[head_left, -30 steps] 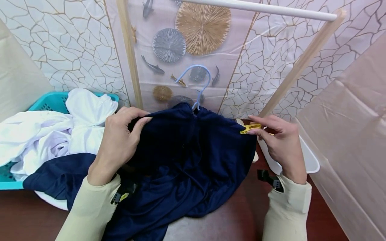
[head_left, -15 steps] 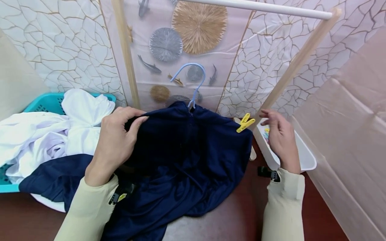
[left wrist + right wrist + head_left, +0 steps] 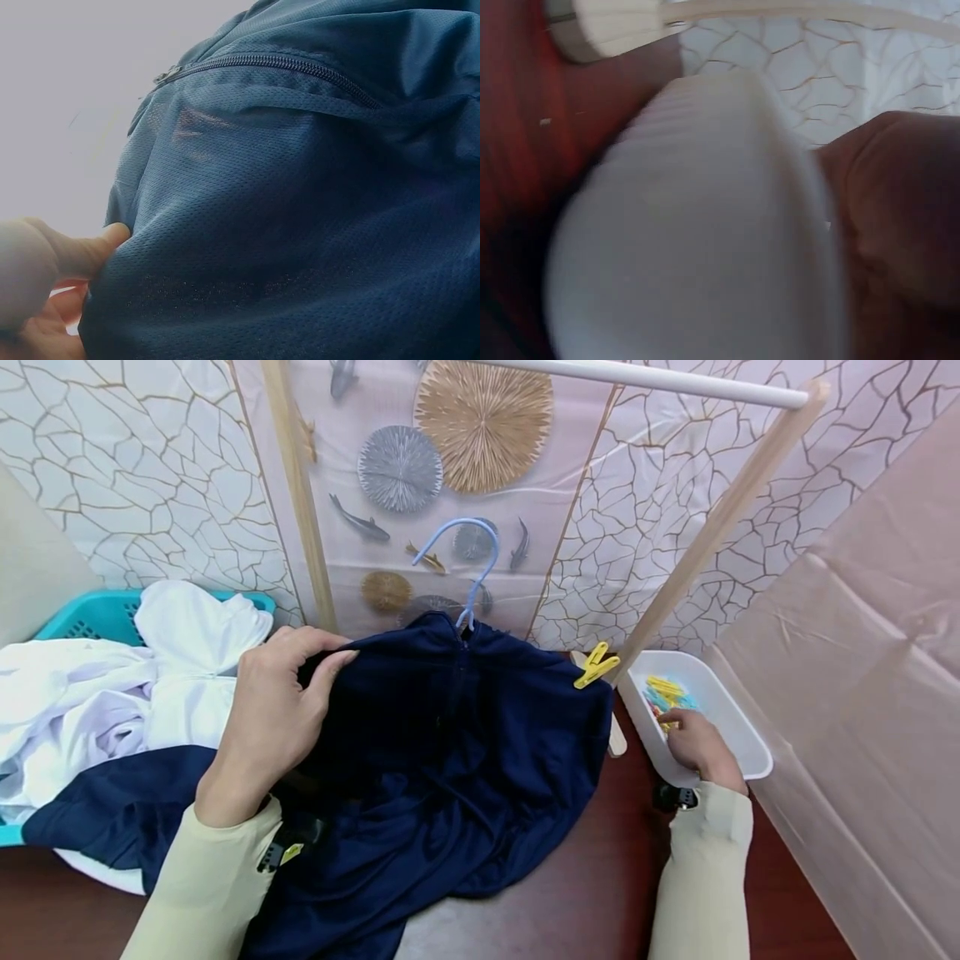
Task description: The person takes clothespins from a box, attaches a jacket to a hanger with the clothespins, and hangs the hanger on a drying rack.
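A navy garment [image 3: 517,735] with a zipper [image 3: 285,63] hangs on a light blue hanger [image 3: 491,556], whose hook rises from the top middle. My left hand [image 3: 273,718] pinches the garment's upper left edge between thumb and fingers; the left wrist view shows the thumb pressed on the cloth. On the upper right edge sits a yellow clothespin [image 3: 596,667], clipped to the fabric. My right hand [image 3: 699,743] reaches into a white bin [image 3: 742,727], its fingertips at the loose clothespins [image 3: 667,692]. The bin's wall hides much of that hand in the right wrist view.
A teal basket [image 3: 82,610] with white clothes [image 3: 82,693] and a dark navy piece [image 3: 120,806] stands at the left. Behind the garment rises a rack with wooden posts [image 3: 712,535] and a white rail [image 3: 637,375]. A pink sheet [image 3: 855,693] borders the right side.
My right hand let go of the yellow clothespin, which stays on the garment, and moved right and down into the white bin. The left hand keeps its pinch.
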### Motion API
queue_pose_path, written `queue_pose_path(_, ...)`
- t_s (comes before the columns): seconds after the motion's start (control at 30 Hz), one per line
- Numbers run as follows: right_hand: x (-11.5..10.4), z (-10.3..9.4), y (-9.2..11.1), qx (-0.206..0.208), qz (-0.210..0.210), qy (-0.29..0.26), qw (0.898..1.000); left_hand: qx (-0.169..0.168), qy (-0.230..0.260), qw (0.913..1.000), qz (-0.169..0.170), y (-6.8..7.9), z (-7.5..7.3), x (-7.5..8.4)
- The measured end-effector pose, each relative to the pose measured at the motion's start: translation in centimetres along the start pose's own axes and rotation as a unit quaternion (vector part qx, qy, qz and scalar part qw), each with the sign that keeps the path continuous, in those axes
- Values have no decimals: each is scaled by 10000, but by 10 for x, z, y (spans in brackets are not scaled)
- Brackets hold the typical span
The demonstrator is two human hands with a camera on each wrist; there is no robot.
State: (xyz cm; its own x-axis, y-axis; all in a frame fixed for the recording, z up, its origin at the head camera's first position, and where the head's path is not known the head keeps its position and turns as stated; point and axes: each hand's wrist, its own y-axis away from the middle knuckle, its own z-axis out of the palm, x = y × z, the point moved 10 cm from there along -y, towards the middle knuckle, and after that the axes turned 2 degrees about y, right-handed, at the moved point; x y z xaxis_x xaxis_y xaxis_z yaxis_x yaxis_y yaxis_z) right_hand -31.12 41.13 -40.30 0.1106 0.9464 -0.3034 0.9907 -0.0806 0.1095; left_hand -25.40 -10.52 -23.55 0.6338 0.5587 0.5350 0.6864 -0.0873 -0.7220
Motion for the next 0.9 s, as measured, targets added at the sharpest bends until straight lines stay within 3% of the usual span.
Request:
queue_pose_path(0.17,1,13,-3,-275,-117,88,9995,-16,-17,10000,-23,0,-2,0)
queue_pose_path(0.47,18,12,0,-440,662,-9,9968,-66,63,9999,-40,-1,-1,0)
queue_pose_path(0.7,35,5,9,-30,1410,-383,9893,-102,84,9999,-61,-1,2,-1)
queue_pose_path(0.9,44,-2,13,772,2010,-598,9747,-82,25,9999,-84,0,0,-2)
